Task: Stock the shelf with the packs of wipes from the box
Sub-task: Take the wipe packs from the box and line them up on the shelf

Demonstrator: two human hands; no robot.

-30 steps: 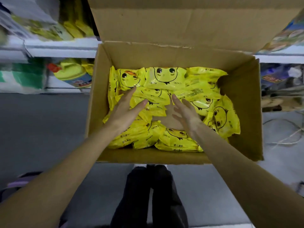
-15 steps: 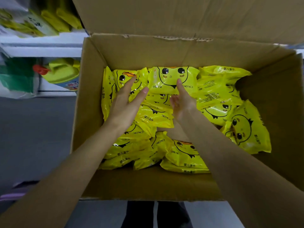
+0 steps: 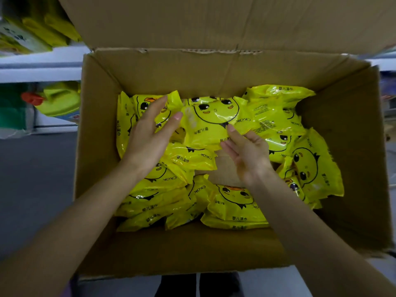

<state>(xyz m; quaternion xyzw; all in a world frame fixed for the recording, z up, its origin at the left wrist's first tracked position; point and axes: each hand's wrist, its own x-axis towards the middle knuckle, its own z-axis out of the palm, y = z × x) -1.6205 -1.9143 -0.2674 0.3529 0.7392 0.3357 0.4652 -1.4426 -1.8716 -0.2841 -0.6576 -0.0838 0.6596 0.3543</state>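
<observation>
Head view: box [image 3: 96,168] is open, with packs of wipes [image 3: 235,203] loose inside. Left hand [image 3: 147,136] and right hand [image 3: 246,153] are both wide-fingered, flanking the top pack [image 3: 212,121] at 12 o'clock in the box; fingertips only touch its edges, no grip yet. Pinch both edges firmly since the film looks slick. Lift clear, then go to the shelf [image 3: 38,71] at 10 o'clock.

Yellow wipes packs [image 3: 235,202], seemingly loose, fill the open cardboard box [image 3: 171,78].

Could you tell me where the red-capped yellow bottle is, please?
In the head view, the yellow bottle sits at far left under the white shelf board, just left of the cardboard box.
</observation>
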